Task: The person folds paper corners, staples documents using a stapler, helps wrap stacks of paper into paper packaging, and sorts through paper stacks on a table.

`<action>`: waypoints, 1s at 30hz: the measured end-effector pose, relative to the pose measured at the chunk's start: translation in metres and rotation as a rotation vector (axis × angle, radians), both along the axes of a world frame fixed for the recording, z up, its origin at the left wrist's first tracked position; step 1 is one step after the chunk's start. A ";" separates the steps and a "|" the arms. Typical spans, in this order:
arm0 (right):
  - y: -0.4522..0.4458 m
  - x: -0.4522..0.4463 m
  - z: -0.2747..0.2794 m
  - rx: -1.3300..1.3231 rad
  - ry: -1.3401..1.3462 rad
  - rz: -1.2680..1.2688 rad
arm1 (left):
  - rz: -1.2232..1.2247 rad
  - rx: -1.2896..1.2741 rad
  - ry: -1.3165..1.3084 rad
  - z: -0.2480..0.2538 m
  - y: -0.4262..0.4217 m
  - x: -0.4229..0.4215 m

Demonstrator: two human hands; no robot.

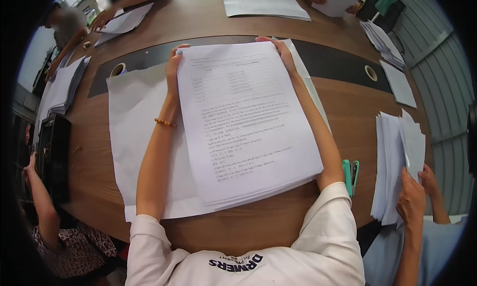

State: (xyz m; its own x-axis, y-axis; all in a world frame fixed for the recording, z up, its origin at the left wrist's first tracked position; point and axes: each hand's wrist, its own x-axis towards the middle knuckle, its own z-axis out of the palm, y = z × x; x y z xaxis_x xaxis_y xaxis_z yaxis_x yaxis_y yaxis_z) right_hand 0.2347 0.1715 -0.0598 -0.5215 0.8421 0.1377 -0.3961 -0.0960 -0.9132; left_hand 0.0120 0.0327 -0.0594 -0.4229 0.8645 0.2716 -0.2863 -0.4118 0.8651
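A thick stack of printed paper (243, 122) is gripped at its far corners by both my hands. The top sheet carries a table and lines of small text. My left hand (175, 60), below whose wrist sits a beaded bracelet, is closed on the far left corner. At the far right corner my right hand (280, 52) is closed on the edge, its fingers partly hidden behind the pages. Under the stack spreads a large white sheet (136, 147) on the wooden table (343, 107). A green stapler (351, 178) lies beside my right elbow.
To the right, another person's hands (413, 194) hold papers (390, 162). Paper piles (64, 90) lie around the table edge, and a black box (53, 157) stands left. A tape roll (370, 73) is right of the dark strip; others work at the far side.
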 end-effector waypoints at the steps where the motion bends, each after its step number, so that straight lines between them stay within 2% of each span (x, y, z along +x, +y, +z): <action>1: 0.001 0.007 0.004 0.004 -0.002 -0.016 | -0.013 0.002 0.057 -0.004 0.001 -0.008; 3: 0.005 0.028 0.012 0.231 -0.383 -0.314 | -0.036 0.018 0.112 0.003 0.005 -0.022; 5: -0.003 0.065 0.041 0.345 -0.503 -0.373 | 0.077 -0.178 0.460 0.029 0.005 -0.037; 6: -0.018 0.079 0.062 0.427 -0.587 -0.467 | 0.044 -0.255 0.578 0.041 0.011 -0.052; 8: -0.057 0.097 0.100 0.905 -0.704 -0.516 | 0.121 -0.416 0.853 0.079 0.028 -0.053; 10: -0.124 0.094 0.148 1.258 -0.700 -0.110 | 0.041 -0.486 1.240 0.107 0.063 -0.047; 12: -0.184 0.083 0.153 1.373 -0.872 0.139 | 0.024 -0.549 1.459 0.122 0.078 -0.005; 13: -0.218 0.074 0.154 1.416 -1.048 0.266 | 0.015 -0.576 1.574 0.123 0.081 0.017; 14: -0.241 0.069 0.144 1.483 -1.132 0.361 | 0.011 -0.598 1.688 0.118 0.087 0.030; 15: -0.258 0.065 0.131 1.544 -1.203 0.392 | 0.031 -0.403 1.806 0.080 0.119 0.024; 17: -0.270 0.062 0.107 1.626 -1.243 0.330 | 0.000 -0.467 1.715 0.072 0.114 0.040; 19: -0.270 0.064 0.098 1.741 -1.364 0.089 | 0.009 -0.530 1.606 0.077 0.100 0.049; 21: -0.267 0.064 0.093 1.729 -1.358 0.054 | 0.030 -0.560 1.535 0.083 0.093 0.055; 23: -0.262 0.060 0.082 1.716 -1.338 0.004 | -0.066 -0.769 1.531 0.088 0.094 0.060; 25: -0.261 0.056 0.069 1.738 -1.214 -0.081 | -0.074 -0.763 1.514 0.082 0.093 0.061; 30: -0.258 0.055 0.068 1.737 -1.256 -0.074 | -0.183 -0.747 1.496 0.067 0.094 0.055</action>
State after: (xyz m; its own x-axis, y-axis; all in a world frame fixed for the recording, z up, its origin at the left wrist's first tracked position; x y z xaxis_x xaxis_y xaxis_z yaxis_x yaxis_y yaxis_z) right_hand 0.2893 -0.0863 0.0081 -0.9100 0.2958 0.2905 0.3702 0.8952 0.2481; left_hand 0.0670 0.1266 0.0081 -0.0771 0.9856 -0.1505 0.9163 0.1295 0.3789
